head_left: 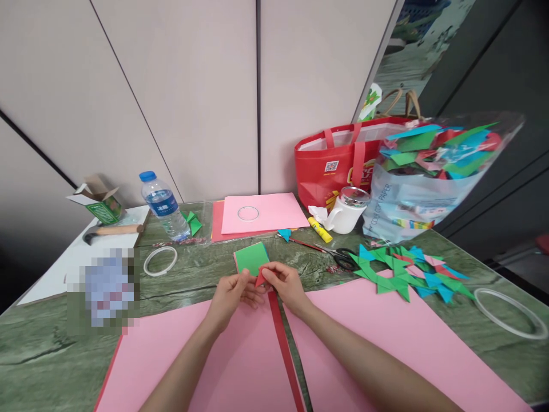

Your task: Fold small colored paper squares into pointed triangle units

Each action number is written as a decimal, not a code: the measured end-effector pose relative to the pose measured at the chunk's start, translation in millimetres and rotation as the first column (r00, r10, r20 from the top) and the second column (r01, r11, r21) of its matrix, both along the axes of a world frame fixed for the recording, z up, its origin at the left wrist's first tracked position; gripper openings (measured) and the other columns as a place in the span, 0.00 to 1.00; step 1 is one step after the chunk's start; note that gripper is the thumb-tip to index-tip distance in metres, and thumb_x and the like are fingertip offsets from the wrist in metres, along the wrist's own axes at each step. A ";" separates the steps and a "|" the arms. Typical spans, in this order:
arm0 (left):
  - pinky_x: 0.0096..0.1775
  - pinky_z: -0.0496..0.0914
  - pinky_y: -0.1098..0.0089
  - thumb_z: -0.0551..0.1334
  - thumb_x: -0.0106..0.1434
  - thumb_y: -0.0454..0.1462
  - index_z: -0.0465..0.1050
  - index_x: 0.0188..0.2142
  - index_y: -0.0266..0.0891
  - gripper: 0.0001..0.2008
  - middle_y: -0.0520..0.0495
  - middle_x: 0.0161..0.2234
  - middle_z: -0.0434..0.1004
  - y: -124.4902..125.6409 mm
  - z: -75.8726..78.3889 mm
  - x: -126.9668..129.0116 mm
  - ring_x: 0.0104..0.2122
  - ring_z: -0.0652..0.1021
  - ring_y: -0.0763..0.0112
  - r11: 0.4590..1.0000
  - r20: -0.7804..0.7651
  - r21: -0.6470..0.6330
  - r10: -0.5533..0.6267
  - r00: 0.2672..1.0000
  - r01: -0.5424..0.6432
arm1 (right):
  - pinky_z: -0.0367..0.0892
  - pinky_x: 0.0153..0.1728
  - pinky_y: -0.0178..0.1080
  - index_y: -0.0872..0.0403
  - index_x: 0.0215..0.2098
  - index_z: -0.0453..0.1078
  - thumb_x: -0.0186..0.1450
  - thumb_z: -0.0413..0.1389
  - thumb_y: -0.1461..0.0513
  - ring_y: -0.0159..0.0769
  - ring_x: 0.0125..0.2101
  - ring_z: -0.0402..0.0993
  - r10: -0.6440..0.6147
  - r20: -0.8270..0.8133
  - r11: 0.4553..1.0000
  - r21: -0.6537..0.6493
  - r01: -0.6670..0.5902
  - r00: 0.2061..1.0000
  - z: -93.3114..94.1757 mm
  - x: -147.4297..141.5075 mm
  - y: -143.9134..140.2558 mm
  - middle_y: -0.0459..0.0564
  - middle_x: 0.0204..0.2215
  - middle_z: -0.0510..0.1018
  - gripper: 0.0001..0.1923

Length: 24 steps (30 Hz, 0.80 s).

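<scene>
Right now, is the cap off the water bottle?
No, the water bottle stands upright at the back of the table with its blue cap on its neck.

three tape rings (160, 261) — one bottle (164, 206), one scissors (338, 256)
</scene>
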<state>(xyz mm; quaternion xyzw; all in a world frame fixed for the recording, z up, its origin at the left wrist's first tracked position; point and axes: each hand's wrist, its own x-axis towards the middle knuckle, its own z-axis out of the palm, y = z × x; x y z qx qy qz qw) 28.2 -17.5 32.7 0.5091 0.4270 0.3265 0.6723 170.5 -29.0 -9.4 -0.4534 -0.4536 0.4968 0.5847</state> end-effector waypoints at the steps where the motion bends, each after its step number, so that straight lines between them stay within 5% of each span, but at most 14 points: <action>1: 0.25 0.70 0.66 0.56 0.54 0.51 0.71 0.29 0.31 0.22 0.40 0.24 0.78 -0.1 0.2 -0.3 0.22 0.77 0.64 1.000 -0.002 -0.012 -0.005 1.000 0.005 | 0.67 0.23 0.34 0.55 0.29 0.70 0.54 0.56 0.55 0.31 0.21 0.70 0.003 0.004 1.000 0.008 -0.003 1.000 0.3 0.1 0.1 0.45 0.21 0.73 0.11; 7: 0.28 0.71 0.68 0.63 0.49 0.44 0.73 0.30 0.34 0.15 0.43 0.26 0.79 0.1 -1.9 -3.6 0.25 0.77 0.63 0.996 -0.107 0.044 -0.078 0.991 0.083 | 0.67 0.23 0.32 0.54 0.31 0.70 0.56 0.55 0.56 0.30 0.22 0.69 0.050 0.038 0.999 0.004 -0.050 0.998 3.4 0.4 -1.8 0.45 0.22 0.73 0.11; 19: 0.29 0.72 0.65 0.63 0.48 0.43 0.73 0.23 0.34 0.12 0.44 0.21 0.78 -4.0 -0.1 2.0 0.24 0.77 0.64 0.998 -0.140 0.069 0.018 0.990 -0.009 | 0.65 0.28 0.33 0.54 0.29 0.69 0.55 0.55 0.58 0.32 0.27 0.69 0.055 0.123 0.995 0.074 -0.064 0.991 4.0 0.3 -3.0 0.46 0.25 0.73 0.07; 24: 0.28 0.72 0.66 0.63 0.48 0.42 0.72 0.22 0.34 0.11 0.44 0.21 0.77 -6.5 -2.1 4.0 0.23 0.77 0.66 0.996 -0.158 0.092 0.012 0.987 0.003 | 0.63 0.24 0.32 0.55 0.23 0.67 0.55 0.55 0.59 0.29 0.22 0.65 0.015 0.220 0.994 0.100 -0.038 0.975 4.5 0.8 -5.0 0.43 0.19 0.70 0.07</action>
